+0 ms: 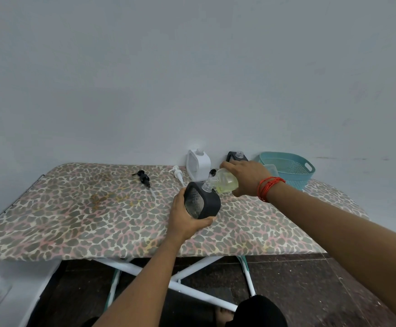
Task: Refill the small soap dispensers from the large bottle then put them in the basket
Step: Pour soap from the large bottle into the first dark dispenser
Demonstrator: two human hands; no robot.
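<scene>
Pumps lie loose on the leopard-print board [74, 220]: a black pump [142, 177], then a white pump [177, 173] nearer the wall. The left hand [187, 223] wraps around a tilted, uncapped black dispenser [201, 202]. Behind it stands a white dispenser [198, 165], open-necked. The large bottle [225, 182], tipped neck-down at that black dispenser's mouth, is gripped by the right hand [246, 178]; whether soap is running is hard to tell. A second black dispenser [237, 156] stands by the wall, and the teal basket [289, 169] sits far right.
</scene>
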